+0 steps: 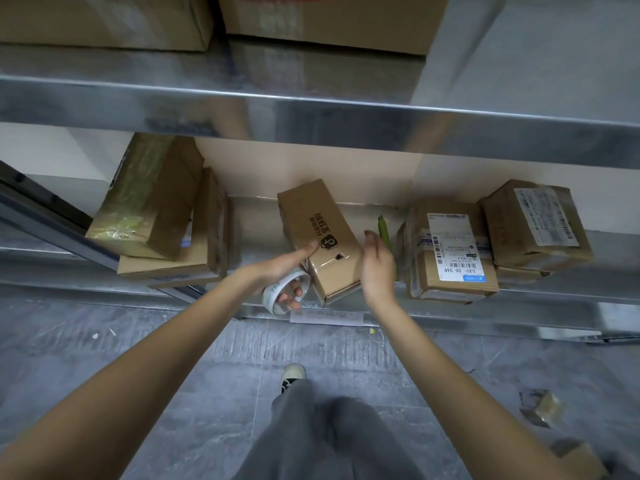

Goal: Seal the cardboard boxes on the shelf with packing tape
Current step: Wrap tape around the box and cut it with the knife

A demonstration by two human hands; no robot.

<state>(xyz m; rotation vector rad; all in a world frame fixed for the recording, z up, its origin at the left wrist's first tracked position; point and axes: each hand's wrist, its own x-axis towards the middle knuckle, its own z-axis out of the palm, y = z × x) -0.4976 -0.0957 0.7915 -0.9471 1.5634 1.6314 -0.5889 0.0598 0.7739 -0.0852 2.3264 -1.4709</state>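
**Colleague:** Where's the box you're working on?

**Me:** At the centre of the frame, on the lower metal shelf (249, 230). It's the long brown cardboard box with black printed characters and a logo (320, 237), lying at an angle with its near end over the shelf's front edge.

**Colleague:** And your hands?

**Me:** My left hand (284, 271) has its fingers curled through the core of the white roll of packing tape (285, 294), while its thumb reaches up to touch the box's top near the logo. My right hand (375, 263) is loose, fingers relaxed, against the box's right side and gripping nothing.

**Colleague:** How will it handle?

**Me:** I'd guess it's light; it's a small carton and sits askew without sagging. The cardboard looks stiff, though a glossy strip near the front end suggests tape already there, so that patch may be slick. I'd steady it by the long side walls, not the top flaps, which could give under pressure.

**Colleague:** Anything nearby?

**Me:** A green pen-like tool (383, 232) lies just right of the box; I can't tell what it is. Labelled parcels (450, 247) sit at centre right, and stacked brown boxes (162, 216) at centre left.
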